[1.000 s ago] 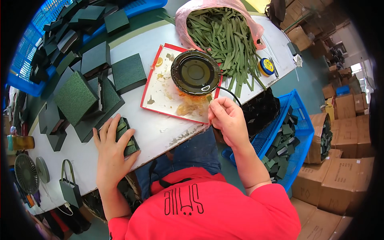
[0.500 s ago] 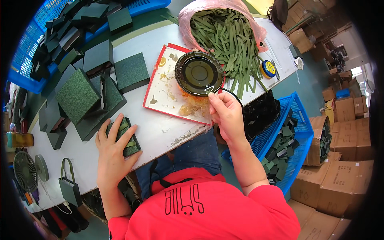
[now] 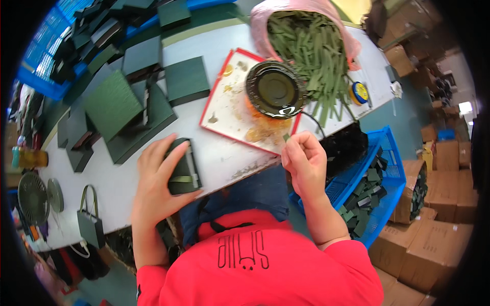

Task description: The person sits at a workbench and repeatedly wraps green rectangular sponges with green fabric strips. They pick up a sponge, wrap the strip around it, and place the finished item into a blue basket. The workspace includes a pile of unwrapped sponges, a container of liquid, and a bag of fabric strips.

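Note:
My left hand grips a small dark green box on the white table, its thumb at the near side and its fingers along the far side. A lighter green ribbon strip lies across that box. My right hand is closed in a pinch above the table's front edge, and a short green ribbon end shows at its fingertips. Beyond it stands a round black pot on a white board with a red rim, smeared with amber residue.
A pink bag spills green ribbon strips. Green boxes are piled at the left, near a blue crate. Right of the table are a blue basket of small green pieces and cardboard cartons. A small fan stands far left.
My right hand has drawn back from the pot's rim toward the table's front edge. My left hand has shifted from lying over the small box to gripping its sides. The view has also shifted.

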Demonstrator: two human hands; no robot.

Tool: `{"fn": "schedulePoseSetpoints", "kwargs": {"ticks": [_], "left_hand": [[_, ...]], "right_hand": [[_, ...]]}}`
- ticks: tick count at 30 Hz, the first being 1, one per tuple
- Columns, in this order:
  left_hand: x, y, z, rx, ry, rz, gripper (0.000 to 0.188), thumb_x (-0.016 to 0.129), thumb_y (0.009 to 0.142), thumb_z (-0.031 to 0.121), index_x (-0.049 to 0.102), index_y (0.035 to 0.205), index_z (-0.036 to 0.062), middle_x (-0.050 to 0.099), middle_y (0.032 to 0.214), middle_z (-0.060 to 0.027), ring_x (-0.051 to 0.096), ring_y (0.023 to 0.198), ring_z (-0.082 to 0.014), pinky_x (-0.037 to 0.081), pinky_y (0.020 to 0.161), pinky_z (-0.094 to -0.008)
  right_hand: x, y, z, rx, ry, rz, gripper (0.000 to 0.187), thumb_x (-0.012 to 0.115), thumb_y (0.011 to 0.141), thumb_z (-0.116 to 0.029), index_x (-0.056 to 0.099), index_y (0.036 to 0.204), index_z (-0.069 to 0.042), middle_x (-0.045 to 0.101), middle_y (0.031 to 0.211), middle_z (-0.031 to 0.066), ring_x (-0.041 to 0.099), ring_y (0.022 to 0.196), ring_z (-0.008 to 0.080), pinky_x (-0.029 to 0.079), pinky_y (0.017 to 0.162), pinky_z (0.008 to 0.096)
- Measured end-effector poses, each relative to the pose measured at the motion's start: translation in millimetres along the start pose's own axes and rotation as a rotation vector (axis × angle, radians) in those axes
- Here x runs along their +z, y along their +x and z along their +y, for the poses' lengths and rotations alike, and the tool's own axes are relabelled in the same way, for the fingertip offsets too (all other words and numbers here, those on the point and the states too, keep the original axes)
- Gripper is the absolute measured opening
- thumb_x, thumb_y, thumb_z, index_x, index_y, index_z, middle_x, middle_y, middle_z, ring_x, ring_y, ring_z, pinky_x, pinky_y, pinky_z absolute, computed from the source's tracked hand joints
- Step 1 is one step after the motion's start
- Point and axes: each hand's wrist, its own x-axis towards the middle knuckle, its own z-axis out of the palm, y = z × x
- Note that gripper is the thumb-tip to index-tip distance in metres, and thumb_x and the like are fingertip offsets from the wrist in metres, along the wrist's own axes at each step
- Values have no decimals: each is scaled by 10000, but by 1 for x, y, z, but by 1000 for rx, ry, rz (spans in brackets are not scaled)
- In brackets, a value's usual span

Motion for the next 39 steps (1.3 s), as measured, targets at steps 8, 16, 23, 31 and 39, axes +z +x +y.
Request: {"fn": "schedulePoseSetpoints", "kwargs": {"ticks": [8,16,23,31,39], "left_hand": [[-5,14,6,211,-272,-39,911,919,540,274,600,1363,48,520,1471,-156,469,1315,-389,371,1100,-490],[-4,14,7,229,-287,-78,932,922,510,273,607,1357,45,525,1470,-153,470,1303,-383,380,1095,-490],[-6,14,9,232,-296,-98,925,916,517,267,607,1361,48,524,1470,-157,472,1301,-387,379,1096,-492],[-5,15,10,247,-270,-101,884,904,531,274,626,1343,62,536,1462,-152,484,1291,-383,377,1085,-491],[-4,17,19,331,-115,-81,768,877,572,273,668,1294,111,579,1420,-124,529,1242,-355,375,1035,-488]], "right_hand": [[43,-22,6,513,-86,-508,164,682,996,-159,589,935,-39,583,787,-60,493,683,-3,386,603,182],[56,-20,13,571,-151,-541,189,690,995,-174,592,912,-36,558,732,-61,457,651,3,355,568,201],[58,-19,13,590,-140,-539,204,698,984,-168,589,886,-26,549,724,-61,456,655,3,351,565,207],[58,-18,14,575,-246,-556,211,698,955,-166,603,870,2,565,727,-41,478,657,25,385,578,227],[50,-17,36,495,-395,-597,231,661,964,-178,621,864,26,641,700,25,573,660,75,451,580,267]]}}
